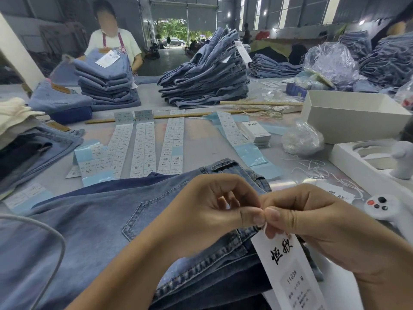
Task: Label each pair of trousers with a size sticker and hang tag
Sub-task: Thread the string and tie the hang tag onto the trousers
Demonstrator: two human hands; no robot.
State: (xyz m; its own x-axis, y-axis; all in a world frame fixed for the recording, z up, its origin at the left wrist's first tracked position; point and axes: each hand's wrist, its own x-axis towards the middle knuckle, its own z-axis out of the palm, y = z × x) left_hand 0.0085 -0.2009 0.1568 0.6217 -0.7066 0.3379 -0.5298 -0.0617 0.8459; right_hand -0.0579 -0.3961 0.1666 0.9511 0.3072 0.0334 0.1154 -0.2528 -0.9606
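— Pinching what, exactly?
— I'm pinching the top of the hang tag [288, 268] between the fingertips of my left hand [207, 211] and right hand [312, 222], over the jeans [89, 222] lying on the desk [201, 144].
— And beyond?
— Sticker strips [143, 148] are lying just past the waistband.

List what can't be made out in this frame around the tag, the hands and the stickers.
- Tag string: head view, hidden behind the fingertips of the left hand and right hand; threaded or knotted, cannot tell.
- Hang tag: lower end cut off by the bottom edge; small print blurred.
- Sticker strips: print too small to read sizes.
- Jeans: left part cut off by the frame edge, waistband partly behind the hands.
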